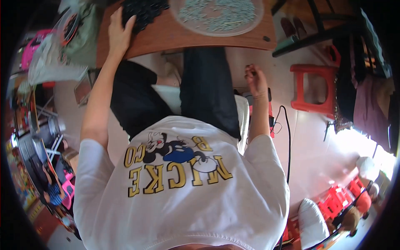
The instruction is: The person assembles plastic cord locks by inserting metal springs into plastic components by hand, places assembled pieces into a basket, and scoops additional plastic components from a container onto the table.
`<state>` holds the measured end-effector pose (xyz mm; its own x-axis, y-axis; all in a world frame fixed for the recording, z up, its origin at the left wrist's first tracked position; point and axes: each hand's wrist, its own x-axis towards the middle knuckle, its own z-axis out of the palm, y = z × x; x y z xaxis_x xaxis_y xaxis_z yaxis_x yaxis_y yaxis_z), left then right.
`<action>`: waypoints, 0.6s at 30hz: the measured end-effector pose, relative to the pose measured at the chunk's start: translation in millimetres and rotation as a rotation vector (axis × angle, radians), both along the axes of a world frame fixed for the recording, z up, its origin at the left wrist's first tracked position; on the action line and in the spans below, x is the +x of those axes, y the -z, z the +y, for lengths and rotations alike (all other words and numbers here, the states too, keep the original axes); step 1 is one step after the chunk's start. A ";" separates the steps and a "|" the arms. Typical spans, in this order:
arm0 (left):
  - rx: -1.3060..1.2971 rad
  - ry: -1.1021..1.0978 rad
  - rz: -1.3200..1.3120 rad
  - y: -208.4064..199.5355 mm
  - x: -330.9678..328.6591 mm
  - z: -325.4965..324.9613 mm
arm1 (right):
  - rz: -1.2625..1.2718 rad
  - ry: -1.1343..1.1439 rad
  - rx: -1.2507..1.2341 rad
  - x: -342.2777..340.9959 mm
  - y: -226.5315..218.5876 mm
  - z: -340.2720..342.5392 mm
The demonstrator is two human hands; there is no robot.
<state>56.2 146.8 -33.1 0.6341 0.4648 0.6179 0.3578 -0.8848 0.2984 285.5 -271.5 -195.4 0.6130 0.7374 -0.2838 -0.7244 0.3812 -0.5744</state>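
Observation:
At the far left of the brown table [166, 39], my left hand [119, 35] lies beside a heap of small black parts [143, 11]. Its thumb is spread from the fingers, and the fingertips reach the heap's edge. Off the table, to the right of my legs, hangs my right hand [257, 81] with its fingers curled together. Something dark shows at those fingertips, too small to make out. A round clear tray [227, 34] on the table carries many thin pale-green pieces [216, 12]. One small black part [266, 38] lies near the table's right corner.
A red plastic stool [312, 89] stands on the floor to the right. From a red-and-black object [271, 112] beside my seat, a black cable [288, 141] runs along the floor. Plastic bags [58, 62] sit left of the table. Other people [54, 193] are at the lower left.

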 end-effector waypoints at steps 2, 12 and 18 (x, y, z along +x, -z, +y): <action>-0.043 -0.018 0.008 -10.1 9.3 -19.6 | -0.016 0.005 -0.063 7.4 -3.3 -7.3; -0.074 -0.090 0.024 4.3 -10.9 -5.2 | -0.270 0.281 -0.412 21.6 -89.0 6.5; -0.137 -0.097 0.029 7.4 -6.0 -5.0 | -0.919 0.326 -1.005 45.0 -136.7 45.8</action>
<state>50.2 141.9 -40.5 0.5984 0.6038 0.5267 0.4500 -0.7971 0.4025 330.5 -225.8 -58.7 0.9679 0.2511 -0.0071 0.0959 -0.3955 -0.9134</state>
